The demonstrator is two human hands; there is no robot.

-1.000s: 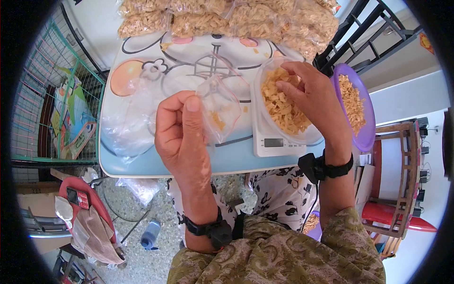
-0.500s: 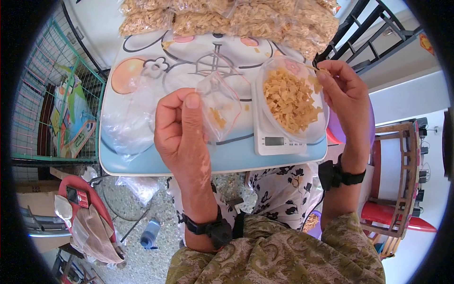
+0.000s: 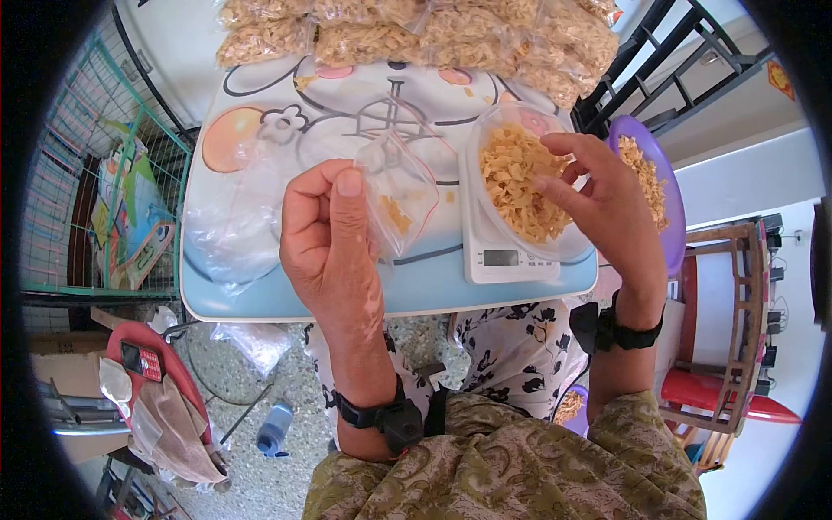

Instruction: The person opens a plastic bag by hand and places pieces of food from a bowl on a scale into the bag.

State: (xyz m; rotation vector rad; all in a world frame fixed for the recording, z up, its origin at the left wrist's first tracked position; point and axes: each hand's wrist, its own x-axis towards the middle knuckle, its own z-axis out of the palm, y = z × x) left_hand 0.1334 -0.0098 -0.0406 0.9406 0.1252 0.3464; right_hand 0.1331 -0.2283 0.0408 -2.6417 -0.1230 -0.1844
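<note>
My left hand (image 3: 325, 230) pinches the edge of a small clear zip bag (image 3: 407, 186) between thumb and fingers, over the table. A few yellowish dried pieces (image 3: 395, 214) lie low in the bag. To the right, my right hand (image 3: 598, 186) hovers over the right side of a clear plastic bowl (image 3: 572, 247), thumb and forefinger apart with nothing visible between them. Flat yellowish dried flakes (image 3: 524, 186) are heaped in the bowl. Under it stands a white digital scale (image 3: 511, 270); its display cannot be read.
Filled clear bags (image 3: 368, 43) line the table's far edge. Loose plastic bags (image 3: 238, 217) lie at the left. Beyond the table's right side is a purple basin (image 3: 674, 199) with more flakes. A green wire cage (image 3: 130, 277) stands left, a blue bottle (image 3: 276, 429) on the floor.
My right hand has come left and down from the bowl's far right rim to above the flakes, its fingers parting. The purple basin now shows more. My left hand stays nearly still.
</note>
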